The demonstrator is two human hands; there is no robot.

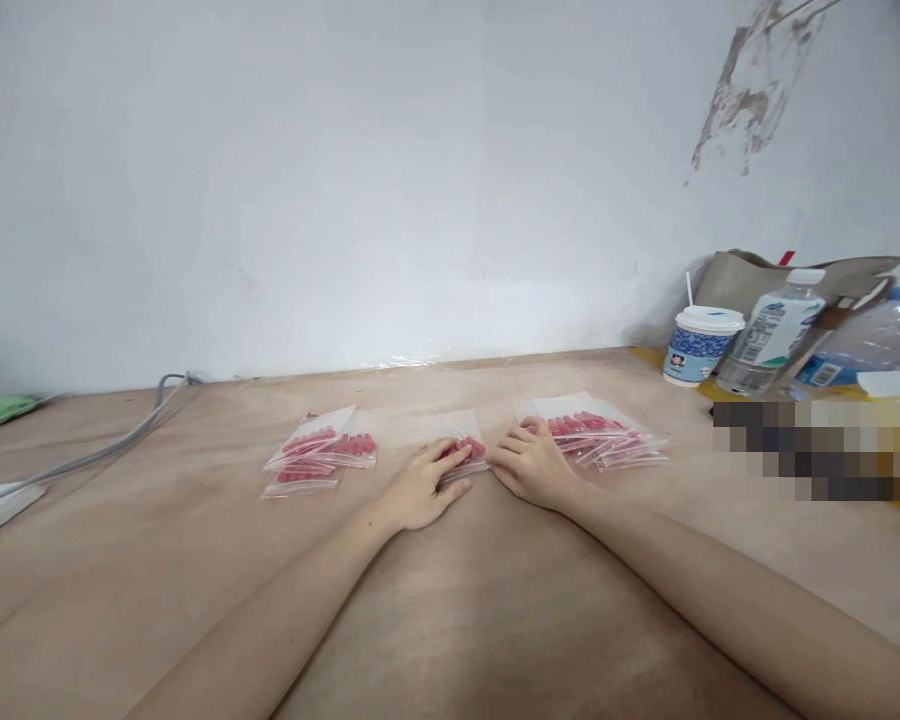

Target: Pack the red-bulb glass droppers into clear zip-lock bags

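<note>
A small clear zip bag of red pieces lies on the wooden table in the middle. My left hand rests on it, fingers laid flat across the bag. My right hand sits just right of that bag, fingers curled and pressed to the table at its edge; I cannot make out whether it grips anything. A pile of similar bags lies right behind my right hand. Another pile of such bags lies to the left, apart from both hands.
At the back right stand a paper cup with a lid and straw, two plastic bottles, and a grey bag. A grey cable runs along the left. A blurred patch covers part of the right side. A white wall rises behind.
</note>
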